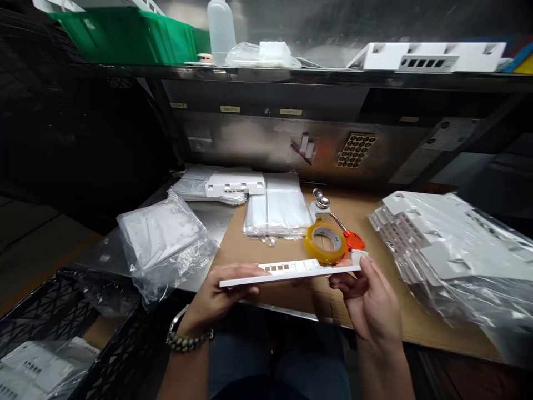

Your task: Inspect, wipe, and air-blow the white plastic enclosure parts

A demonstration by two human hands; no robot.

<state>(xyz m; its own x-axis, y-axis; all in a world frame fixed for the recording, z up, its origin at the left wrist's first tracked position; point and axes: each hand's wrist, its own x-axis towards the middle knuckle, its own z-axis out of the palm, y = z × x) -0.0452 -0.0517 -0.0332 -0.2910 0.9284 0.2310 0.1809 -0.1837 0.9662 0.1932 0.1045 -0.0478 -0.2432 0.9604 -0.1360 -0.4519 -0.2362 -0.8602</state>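
A long white plastic panel (291, 272) with a row of small slots is held flat and edge-on between both hands, above the front edge of the bench. My left hand (220, 294) grips its left end, fingers curled over the top; a bead bracelet sits on that wrist. My right hand (366, 300) pinches the right end, thumb on top near a small white tab. Just behind the panel lies a yellowish tape roll (325, 243) on the cardboard sheet (375, 222).
An orange-handled tool (339, 222) lies behind the tape. Bagged white panels (449, 244) are stacked at right, a bagged part (162, 244) at left, flat clear bags (277, 208) and a white part (235, 183) at the back. A black crate (50, 316) sits lower left.
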